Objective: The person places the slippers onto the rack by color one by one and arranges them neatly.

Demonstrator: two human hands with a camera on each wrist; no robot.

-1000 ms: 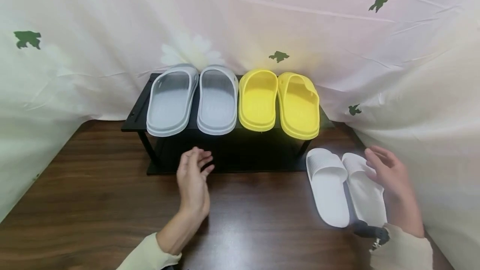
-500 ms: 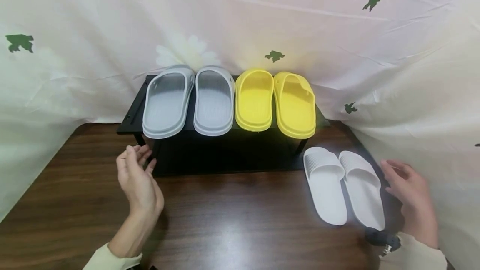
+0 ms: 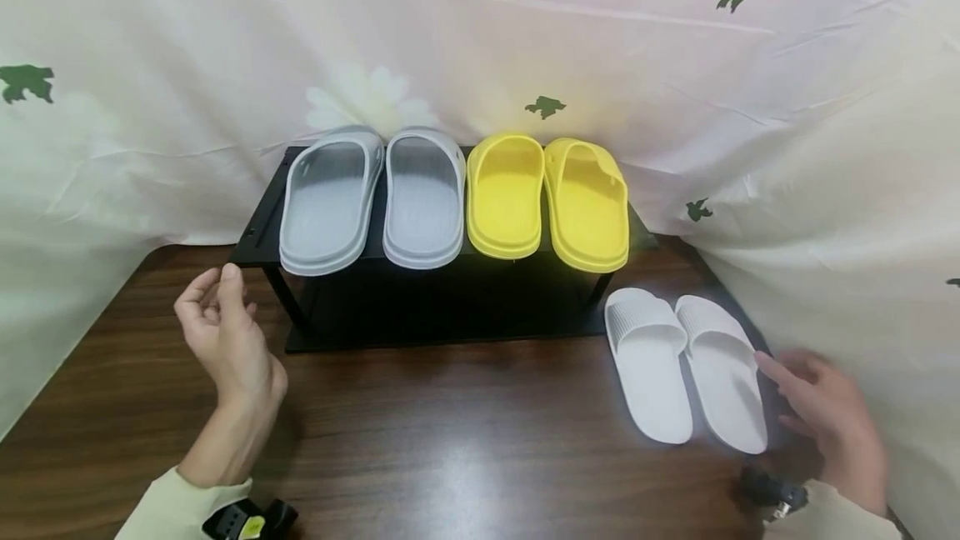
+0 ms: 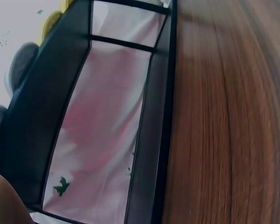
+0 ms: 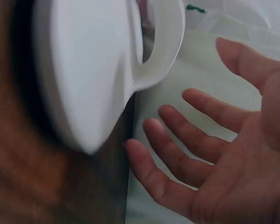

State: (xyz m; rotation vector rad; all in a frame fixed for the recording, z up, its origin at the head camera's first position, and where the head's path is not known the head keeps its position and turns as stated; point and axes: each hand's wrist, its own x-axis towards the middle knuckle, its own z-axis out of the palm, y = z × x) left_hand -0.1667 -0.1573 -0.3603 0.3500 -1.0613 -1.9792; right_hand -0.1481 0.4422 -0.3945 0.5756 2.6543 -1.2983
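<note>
My left hand (image 3: 234, 348) is in front of the left end of the black shoe rack (image 3: 442, 307), fingers loosely bent and holding nothing. In the left wrist view the rack's two shelves (image 4: 42, 102) show, with only a bit of the hand at the lower left corner. To the right, my right hand (image 3: 832, 411) hovers beside the right white slipper (image 3: 723, 390). Its fingers (image 5: 177, 158) are spread and hold nothing in the right wrist view. The left white slipper (image 3: 651, 373) lies next to its mate on the floor, toes toward the backdrop.
On the rack's top stand two grey clogs (image 3: 330, 207) and two yellow clogs (image 3: 506, 198). A pale cloth backdrop (image 3: 450, 40) with green leaf prints hangs behind and along both sides. Dark wood-grain floor (image 3: 450, 423) lies in front of the rack.
My left hand has moved left, from in front of the rack's lower shelf to its left end. My right hand has drawn away rightward from over the right white slipper.
</note>
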